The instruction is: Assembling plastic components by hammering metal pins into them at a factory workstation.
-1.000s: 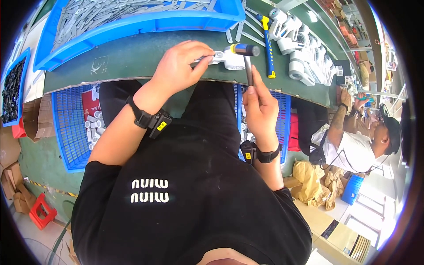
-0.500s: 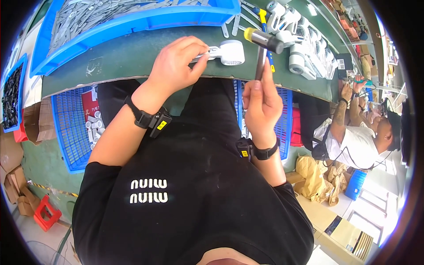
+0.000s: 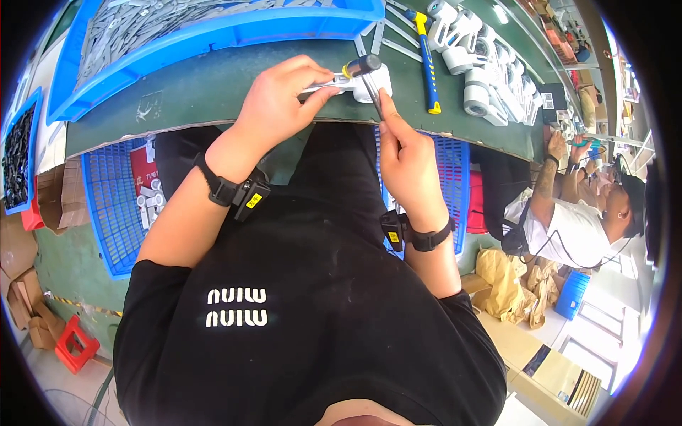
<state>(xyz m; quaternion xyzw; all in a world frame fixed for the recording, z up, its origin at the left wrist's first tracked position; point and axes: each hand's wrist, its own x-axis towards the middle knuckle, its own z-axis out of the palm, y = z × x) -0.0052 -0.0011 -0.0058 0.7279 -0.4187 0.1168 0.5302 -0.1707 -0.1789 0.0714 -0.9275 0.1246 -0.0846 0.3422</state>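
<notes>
My left hand (image 3: 288, 92) pinches the handle end of a white plastic part with a round head (image 3: 382, 84), holding it on the green bench top. In my right hand (image 3: 408, 156) is a small mallet (image 3: 362, 66) with a black-and-yellow head and a metal shaft. The mallet head is down at the white part, over where its handle meets the round head, and covers some of it. Whether the two touch I cannot make out. A second hammer with a blue and yellow handle (image 3: 430, 71) lies on the bench to the right.
A blue tray (image 3: 213, 44) of grey flat strips stands at the back left. Several white round-headed parts (image 3: 483, 92) are piled at the right. Blue crates (image 3: 114, 213) stand below the bench edge. A co-worker in a white shirt (image 3: 575, 231) works at the right.
My right hand has swung the mallet down and left, from upright beside the white part onto it. My left hand stays nearly in place with its hold.
</notes>
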